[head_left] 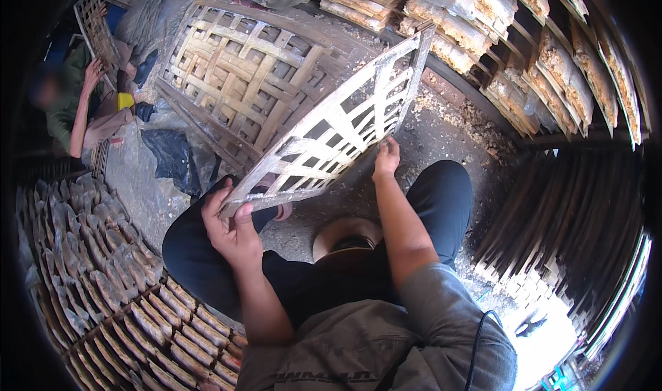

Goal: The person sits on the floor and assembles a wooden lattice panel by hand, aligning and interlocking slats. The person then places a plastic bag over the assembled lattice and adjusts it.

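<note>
A grey shirt lay nearest. Far left, wrapped slabs stood in rows below a co-worker who held a slatted panel. The left hand gripped the near corner of a woven lattice panel, tilted between both hands; another lattice lay beyond. The right hand, fingers curled, held the tilted panel's lower edge. Crumbly slabs sat racked at upper right.

A worn, whitish wooden rack of crossed slats with open gaps, steeply tilted, mid-view
</note>
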A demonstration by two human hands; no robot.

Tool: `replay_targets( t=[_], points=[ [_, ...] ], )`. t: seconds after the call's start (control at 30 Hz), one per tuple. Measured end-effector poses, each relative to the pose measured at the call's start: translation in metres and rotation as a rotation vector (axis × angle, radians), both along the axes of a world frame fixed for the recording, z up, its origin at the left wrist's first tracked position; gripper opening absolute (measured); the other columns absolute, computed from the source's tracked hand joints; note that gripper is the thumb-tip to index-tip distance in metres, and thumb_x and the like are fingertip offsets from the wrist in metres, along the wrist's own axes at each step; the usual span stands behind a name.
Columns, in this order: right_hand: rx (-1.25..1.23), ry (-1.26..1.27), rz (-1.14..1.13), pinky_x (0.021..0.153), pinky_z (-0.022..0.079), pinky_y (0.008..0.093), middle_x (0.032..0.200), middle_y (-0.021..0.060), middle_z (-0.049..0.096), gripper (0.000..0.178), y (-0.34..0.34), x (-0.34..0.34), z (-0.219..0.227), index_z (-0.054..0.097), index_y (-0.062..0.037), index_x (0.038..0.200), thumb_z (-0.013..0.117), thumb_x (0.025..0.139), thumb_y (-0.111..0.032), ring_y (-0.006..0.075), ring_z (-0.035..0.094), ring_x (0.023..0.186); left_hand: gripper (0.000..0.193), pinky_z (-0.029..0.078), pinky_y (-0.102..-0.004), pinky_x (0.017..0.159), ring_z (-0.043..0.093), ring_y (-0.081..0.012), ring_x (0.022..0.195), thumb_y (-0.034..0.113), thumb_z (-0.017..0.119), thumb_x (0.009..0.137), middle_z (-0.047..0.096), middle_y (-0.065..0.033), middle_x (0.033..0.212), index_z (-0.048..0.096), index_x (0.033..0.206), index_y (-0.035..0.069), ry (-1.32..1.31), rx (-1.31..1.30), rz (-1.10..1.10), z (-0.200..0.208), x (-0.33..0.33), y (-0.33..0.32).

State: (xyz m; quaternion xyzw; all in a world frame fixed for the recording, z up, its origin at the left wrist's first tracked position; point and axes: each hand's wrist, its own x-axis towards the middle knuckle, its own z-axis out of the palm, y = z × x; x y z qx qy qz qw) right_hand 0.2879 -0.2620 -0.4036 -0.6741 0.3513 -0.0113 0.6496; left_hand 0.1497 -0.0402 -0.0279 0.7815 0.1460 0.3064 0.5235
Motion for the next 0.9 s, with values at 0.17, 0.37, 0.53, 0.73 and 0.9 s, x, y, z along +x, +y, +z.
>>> replay_targets(
  t=[0.17,0.37,0.53,0.73,0.9],
  points=[
    [0.182,0.093,-0.021,0.049,0.036,0.0234,0.078,-0.0040,0.060,0.029,-0.004,0.038,0.012,0.058,-0.0164,0.127,0.051,0.099,-0.013,0.0059,0.043,0.054,0.037,0.046,-0.0373,0.097,0.061,-0.0257,0.107,0.014,0.066,0.093,0.055,-0.0156,0.113,0.048,0.120,-0.005,0.055,-0.006,0.013,0.006,-0.006,0.002],
    [-0.446,0.114,0.134,0.086,0.051,0.0387,0.114,0.0140,0.067,0.030,0.003,0.033,0.054,0.070,-0.0109,0.115,0.058,0.087,-0.011,0.0304,0.065,0.098,0.036,0.049,-0.0314,0.086,0.063,-0.0206,0.096,0.014,0.064,0.095,0.059,-0.0143,0.105,0.047,0.120,-0.005,0.068,0.031,-0.042,0.017,0.002,0.001],
    [-0.684,0.116,0.188,0.082,0.052,0.0419,0.107,0.0098,0.068,0.029,0.007,0.027,0.093,0.072,-0.0150,0.112,0.059,0.086,-0.015,0.0320,0.065,0.094,0.034,0.049,-0.0312,0.086,0.063,-0.0204,0.095,0.013,0.062,0.095,0.059,-0.0150,0.105,0.046,0.120,-0.005,0.090,0.071,-0.024,0.018,0.004,0.001],
    [-0.738,0.064,0.279,0.085,0.051,0.0410,0.105,0.0109,0.068,0.031,-0.001,0.023,0.096,0.071,-0.0159,0.115,0.057,0.088,-0.016,0.0302,0.065,0.096,0.033,0.050,-0.0312,0.086,0.063,-0.0210,0.096,0.012,0.061,0.096,0.061,-0.0160,0.106,0.045,0.120,-0.005,0.112,0.077,-0.032,0.018,0.001,0.003],
    [-0.847,-0.164,0.221,0.080,0.052,0.0403,0.095,0.0111,0.065,0.035,-0.001,0.018,0.089,0.071,-0.0202,0.115,0.061,0.084,-0.010,0.0296,0.063,0.088,0.033,0.050,-0.0316,0.087,0.064,-0.0219,0.097,0.011,0.060,0.096,0.061,-0.0172,0.107,0.045,0.121,-0.006,0.118,0.077,-0.044,0.020,0.004,0.004]
  ],
)
